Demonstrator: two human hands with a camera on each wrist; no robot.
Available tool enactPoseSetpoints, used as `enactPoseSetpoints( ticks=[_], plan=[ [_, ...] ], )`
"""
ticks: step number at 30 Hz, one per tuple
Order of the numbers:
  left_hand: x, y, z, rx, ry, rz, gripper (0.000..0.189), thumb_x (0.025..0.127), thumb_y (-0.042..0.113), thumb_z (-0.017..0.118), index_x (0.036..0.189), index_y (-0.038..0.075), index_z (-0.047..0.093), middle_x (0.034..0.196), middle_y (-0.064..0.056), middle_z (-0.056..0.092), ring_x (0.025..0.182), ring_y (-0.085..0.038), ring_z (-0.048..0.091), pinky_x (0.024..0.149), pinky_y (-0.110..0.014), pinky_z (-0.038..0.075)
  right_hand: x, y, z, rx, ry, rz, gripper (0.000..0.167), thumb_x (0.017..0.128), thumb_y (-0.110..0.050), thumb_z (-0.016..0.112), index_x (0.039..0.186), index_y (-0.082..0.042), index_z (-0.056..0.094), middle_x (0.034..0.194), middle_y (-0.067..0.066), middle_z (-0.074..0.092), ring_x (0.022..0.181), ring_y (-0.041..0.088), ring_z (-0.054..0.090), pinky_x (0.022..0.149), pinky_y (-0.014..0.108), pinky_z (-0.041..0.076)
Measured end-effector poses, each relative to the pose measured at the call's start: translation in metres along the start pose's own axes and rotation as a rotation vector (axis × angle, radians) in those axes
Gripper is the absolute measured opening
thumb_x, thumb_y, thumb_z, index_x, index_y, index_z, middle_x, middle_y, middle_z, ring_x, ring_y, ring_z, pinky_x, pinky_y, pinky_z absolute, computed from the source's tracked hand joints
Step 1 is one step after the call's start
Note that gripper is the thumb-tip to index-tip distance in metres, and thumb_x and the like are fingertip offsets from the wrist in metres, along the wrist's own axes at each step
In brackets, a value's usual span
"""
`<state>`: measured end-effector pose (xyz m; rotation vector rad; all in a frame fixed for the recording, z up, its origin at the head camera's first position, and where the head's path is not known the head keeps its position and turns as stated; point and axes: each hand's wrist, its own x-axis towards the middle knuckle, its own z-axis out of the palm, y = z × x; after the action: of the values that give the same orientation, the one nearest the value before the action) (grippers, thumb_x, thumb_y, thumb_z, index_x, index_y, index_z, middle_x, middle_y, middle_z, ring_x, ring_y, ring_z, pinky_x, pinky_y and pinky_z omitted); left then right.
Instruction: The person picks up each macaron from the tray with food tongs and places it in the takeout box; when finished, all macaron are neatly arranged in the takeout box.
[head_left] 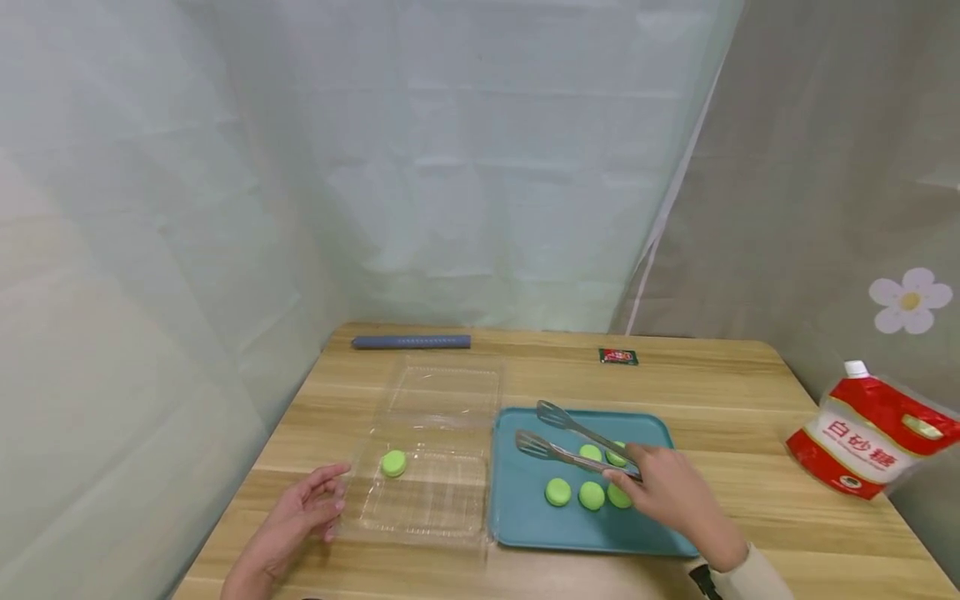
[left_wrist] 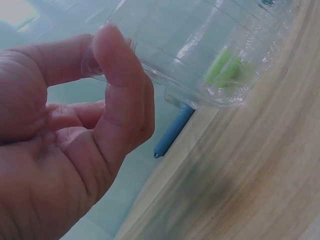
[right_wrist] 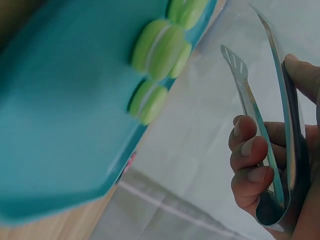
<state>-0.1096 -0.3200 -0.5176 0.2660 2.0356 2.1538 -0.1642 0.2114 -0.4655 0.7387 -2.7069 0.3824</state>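
Note:
My right hand (head_left: 667, 487) grips a pair of metal tongs (right_wrist: 292, 135). The slotted tips stand apart with nothing between them, over the blue tray (head_left: 525, 525). On that tray lie several green macarons (head_left: 558, 492), some partly behind the hand and tongs. To the left, a clear plastic box (head_left: 423, 525) lies with its lid (head_left: 446, 392) folded back. One green macaron (head_left: 393, 463) sits in the box's left part. My left hand (head_left: 296, 517) is at the box's left side, its thumb and forefinger pinching the rim in the left wrist view.
A blue stick-like roll (head_left: 411, 342) lies along the table's back edge. Farther right at the back is a small green and red packet (head_left: 618, 357). A red and white pouch with a white cap (head_left: 862, 437) stands at the right edge. Pale cloth (head_left: 480, 167) hangs behind the table.

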Motion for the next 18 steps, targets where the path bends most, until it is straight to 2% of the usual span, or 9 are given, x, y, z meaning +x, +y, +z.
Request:
enactPoseSetpoints(
  ticks=[6,9,14,18],
  plan=[
    [0.003,0.001,0.000,-0.003,-0.001,0.000,0.045,0.097,-0.007,0.057,0.132,0.022,0.059,0.104,-0.003,0.053,0.068,-0.006,0.052,0.056,-0.021,0.051,-0.014,0.013,-0.006,-0.045,0.019,-0.004,0.039,0.090,-0.040,0.077,0.095,-0.001,0.071,0.062,-0.013,0.042,0.052,-0.001,0.032,0.045,0.022,0.033],
    [0.003,0.002,0.001,0.003,0.020,0.001,0.045,0.096,-0.007,0.057,0.131,0.022,0.059,0.103,-0.003,0.053,0.067,-0.006,0.052,0.056,-0.022,0.051,-0.019,0.019,-0.010,-0.066,0.021,0.003,0.039,0.089,-0.039,0.077,0.097,-0.001,0.071,0.061,-0.011,0.045,0.052,0.000,0.034,0.044,0.023,0.035],
    [0.002,0.003,0.000,0.029,0.048,-0.028,0.044,0.096,-0.006,0.059,0.138,0.004,0.052,0.104,-0.006,0.053,0.068,-0.008,0.053,0.056,-0.023,0.051,-0.030,0.028,-0.012,-0.120,0.021,0.005,0.039,0.088,-0.041,0.078,0.092,-0.004,0.067,0.058,-0.012,0.037,0.049,0.000,0.030,0.041,0.022,0.030],
    [0.002,0.003,0.000,0.050,0.060,-0.095,0.047,0.097,-0.001,0.061,0.141,-0.003,0.045,0.106,-0.009,0.052,0.069,-0.009,0.053,0.057,-0.024,0.052,-0.040,0.034,-0.014,-0.158,-0.002,0.031,0.040,0.085,-0.041,0.080,0.093,-0.004,0.067,0.059,-0.011,0.040,0.049,0.001,0.031,0.042,0.023,0.032]
  ],
)
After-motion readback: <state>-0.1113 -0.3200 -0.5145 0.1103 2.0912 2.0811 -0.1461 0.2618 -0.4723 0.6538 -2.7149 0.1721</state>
